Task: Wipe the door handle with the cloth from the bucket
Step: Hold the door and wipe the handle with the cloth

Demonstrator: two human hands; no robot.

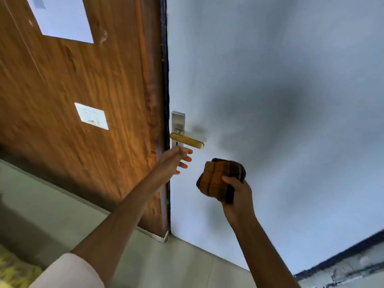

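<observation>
A brass lever door handle [187, 140] sticks out from a silver backplate [178, 123] at the edge of a brown wooden door [83, 84]. My left hand [176, 160] reaches up just below the handle, fingers spread and holding nothing. My right hand [238, 191] is lower and to the right, closed on a bunched brown and orange checked cloth [221, 177]. The cloth is apart from the handle. No bucket is in view.
A pale grey wall [280, 90] fills the right side. Two white paper notices [62, 17] [91, 116] are stuck on the door. Pale floor tiles [52, 204] lie below. A yellow patterned thing [12, 269] shows at the bottom left corner.
</observation>
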